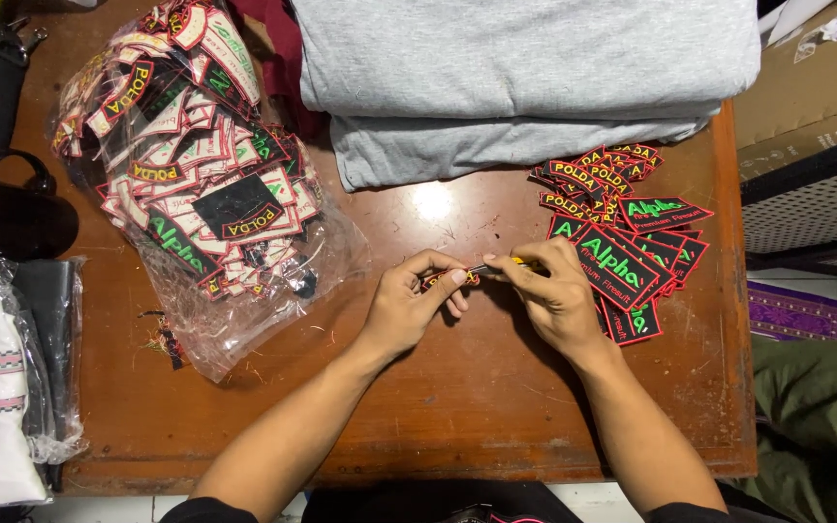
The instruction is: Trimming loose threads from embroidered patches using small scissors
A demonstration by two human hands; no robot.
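Brown wooden bench (457, 407): mid-frame, left hand (409, 308) pinches a small embroidered patch (445, 279), grip clamped at its edge; right hand (552, 291) closes on a thin yellow-handled tool (504, 263). Light, floppy, best held near the rim.

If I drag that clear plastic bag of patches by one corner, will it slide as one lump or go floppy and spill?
The clear plastic bag looks thin and crumpled, so it would probably stretch and sag, not slide stiffly. The patches inside are heaped loosely and would likely shift. Its near end lies flat and seems open, so some might slip out.
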